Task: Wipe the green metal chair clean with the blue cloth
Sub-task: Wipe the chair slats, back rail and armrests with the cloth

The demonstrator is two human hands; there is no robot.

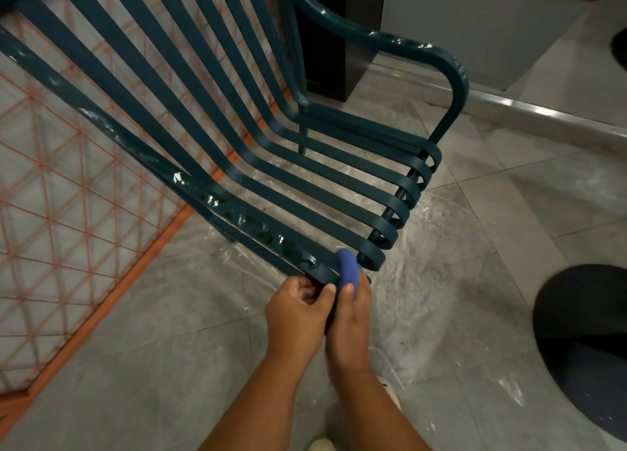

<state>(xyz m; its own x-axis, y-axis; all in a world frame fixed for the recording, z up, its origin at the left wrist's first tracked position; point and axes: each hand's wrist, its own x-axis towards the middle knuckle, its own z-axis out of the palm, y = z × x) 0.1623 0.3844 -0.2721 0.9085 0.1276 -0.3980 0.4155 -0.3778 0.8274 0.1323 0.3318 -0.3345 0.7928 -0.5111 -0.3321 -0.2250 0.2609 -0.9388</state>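
Chair (305, 193) stands on plastic sheet (424, 281) over tiled floor (152, 332), white flecks on its near slat & armrest. L hand (298, 310) grips curled front end of nearest slat. R hand (351, 318) closed on cloth (347, 267), pressed vs same slat end, touching L hand. Orange mesh (57, 193) behind chair.

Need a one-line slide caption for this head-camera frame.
Right hand presses the blue cloth onto the green metal chair's curled front slat end; left hand grips the neighbouring rail.
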